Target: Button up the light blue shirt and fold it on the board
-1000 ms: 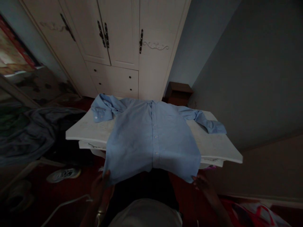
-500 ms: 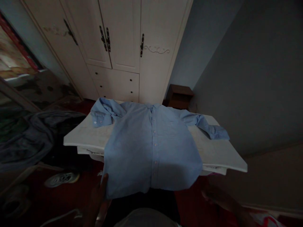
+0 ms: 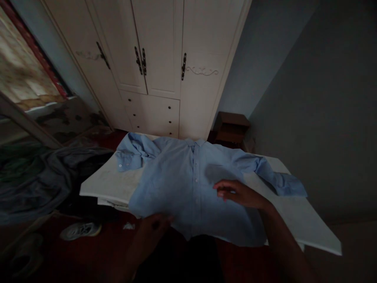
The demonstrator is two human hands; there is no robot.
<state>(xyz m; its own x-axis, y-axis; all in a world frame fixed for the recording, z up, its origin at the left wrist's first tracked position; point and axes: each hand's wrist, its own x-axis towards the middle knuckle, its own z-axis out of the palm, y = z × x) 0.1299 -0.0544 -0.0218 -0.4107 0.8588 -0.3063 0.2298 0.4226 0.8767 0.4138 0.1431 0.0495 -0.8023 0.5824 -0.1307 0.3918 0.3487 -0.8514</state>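
A light blue button-up shirt (image 3: 188,184) lies front up on a white table (image 3: 114,181), sleeves spread to both sides and hem hanging over the near edge. My right hand (image 3: 238,193) hovers low over the shirt's right front with fingers stretched out, holding nothing. My left hand (image 3: 154,225) is dark and low at the shirt's hem on the left; it touches the hem's edge, and its fingers are too dim to read.
A cream wardrobe (image 3: 165,67) with dark handles and drawers stands behind the table. A small brown stool or box (image 3: 232,127) sits by the grey wall. Dark clothes (image 3: 44,173) pile up at left, with a white shoe (image 3: 79,230) on the red floor.
My right hand has risen from below the hem onto the shirt's right front. My left hand has shifted right along the hem. The view has tilted up and moved a little.
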